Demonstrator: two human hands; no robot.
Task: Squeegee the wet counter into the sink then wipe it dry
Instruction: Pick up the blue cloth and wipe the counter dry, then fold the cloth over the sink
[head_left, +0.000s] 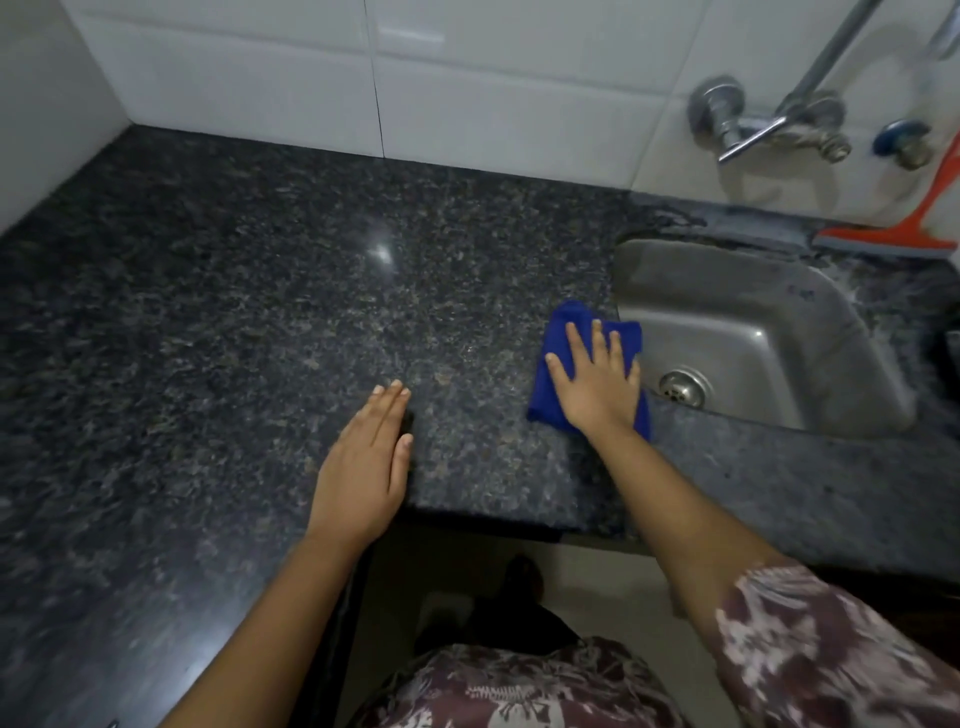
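Observation:
A folded blue cloth (563, 325) lies on the dark speckled granite counter (260, 291), right beside the left rim of the steel sink (737, 322). My right hand (597, 384) presses flat on top of the cloth with fingers spread. My left hand (363, 457) rests palm down on the bare counter near its front edge, fingers together, holding nothing. An orange squeegee (893, 234) leans against the tiled wall behind the sink at the far right.
A chrome wall tap (769, 124) juts out above the sink, with a blue-capped valve (901, 137) to its right. White tiles (415, 78) line the back wall. The counter's front edge drops to the floor between my arms.

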